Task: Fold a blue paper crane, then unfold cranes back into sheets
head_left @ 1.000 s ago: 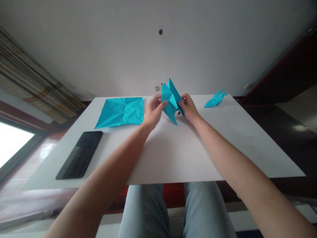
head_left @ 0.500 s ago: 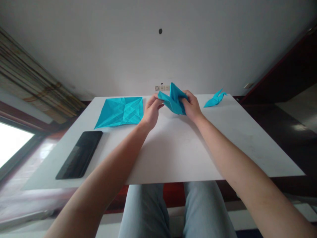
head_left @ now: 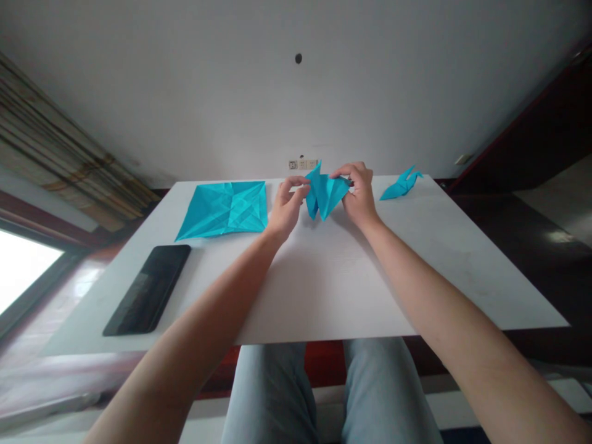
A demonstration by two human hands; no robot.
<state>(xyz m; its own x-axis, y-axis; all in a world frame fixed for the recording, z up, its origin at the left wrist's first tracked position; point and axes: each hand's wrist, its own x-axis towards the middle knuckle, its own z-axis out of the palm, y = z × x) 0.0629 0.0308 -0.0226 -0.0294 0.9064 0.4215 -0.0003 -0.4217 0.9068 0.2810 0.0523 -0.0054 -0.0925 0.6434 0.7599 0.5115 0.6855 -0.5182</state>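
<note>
Between my hands is a partly folded sheet of blue origami paper (head_left: 327, 192), held just above the far part of the white table. Its flaps stand apart, with one point upward and two corners downward. My left hand (head_left: 287, 206) pinches its left edge between thumb and fingers. At the right side, my right hand (head_left: 359, 191) grips a flap, the index finger along the top edge and the thumb below. A finished blue paper crane (head_left: 401, 185) rests to the right of my right hand. Left of my left hand lies a creased, unfolded blue sheet (head_left: 226, 208).
A black smartphone (head_left: 148, 290) lies on the left part of the white table (head_left: 333, 296). Behind the table rises a pale wall (head_left: 296, 111) with power sockets (head_left: 303, 164). A curtain (head_left: 60, 142) hangs at the left. My legs are beneath the front edge.
The folded paper has been turned and spread, so its flaps now point down as well as up. Both hands have shifted their grip on it. The crane, flat sheet and phone stay put.
</note>
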